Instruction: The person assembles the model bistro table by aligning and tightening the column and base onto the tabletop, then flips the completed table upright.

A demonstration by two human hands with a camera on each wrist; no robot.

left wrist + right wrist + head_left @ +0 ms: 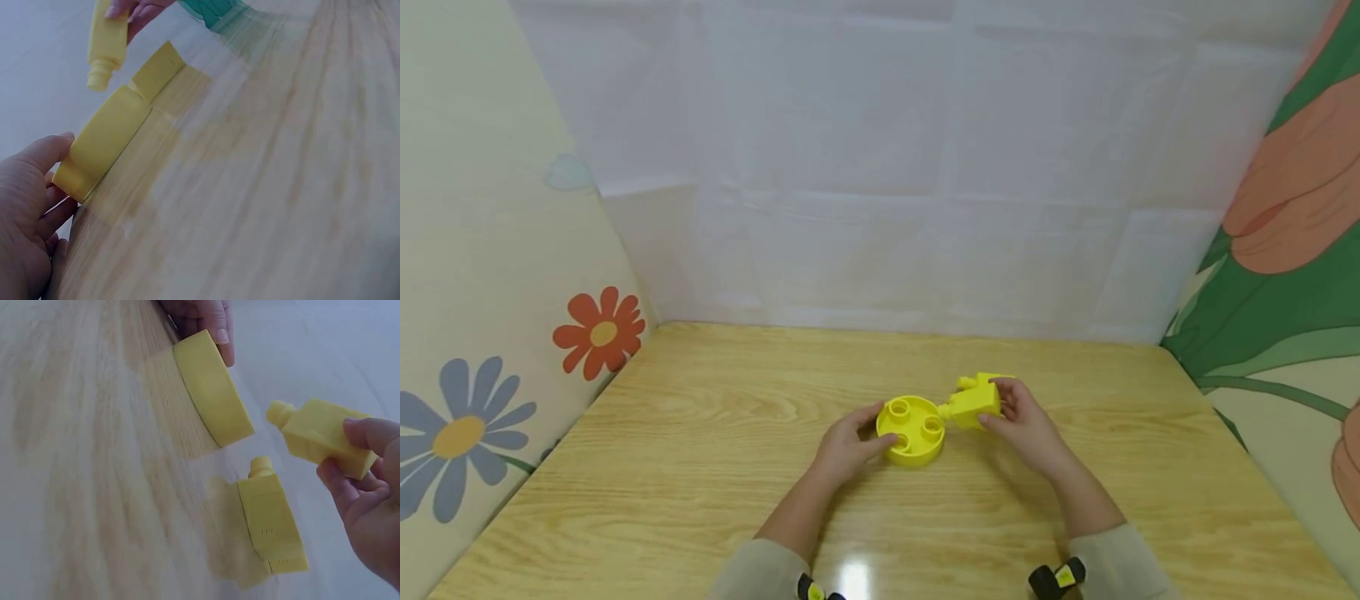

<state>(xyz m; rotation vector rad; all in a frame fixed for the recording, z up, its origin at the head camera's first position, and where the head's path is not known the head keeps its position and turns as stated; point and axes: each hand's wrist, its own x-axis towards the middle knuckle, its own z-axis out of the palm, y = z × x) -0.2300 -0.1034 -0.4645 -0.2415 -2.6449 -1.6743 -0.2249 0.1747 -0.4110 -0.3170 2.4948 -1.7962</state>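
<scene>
A shallow round yellow holder [913,455] with three ring-shaped sockets sits on the wooden table. My left hand [841,447] grips its left side, thumb at the near rim and fingers along the far side. In my right hand [1032,435] I pinch a yellow bottle-shaped piece [974,406] by its base end, tilted, its ridged neck pointing left to the holder's rim. The right wrist view shows this held bottle [325,432] raised off the table and apart from the holder. A second yellow bottle-shaped piece [269,515] lies on its side on the table.
The wooden table [662,467] reaches back to a white sheet [880,167] hung behind it. Walls with painted flowers [602,333] stand at left and right. A glare spot lies near the front edge.
</scene>
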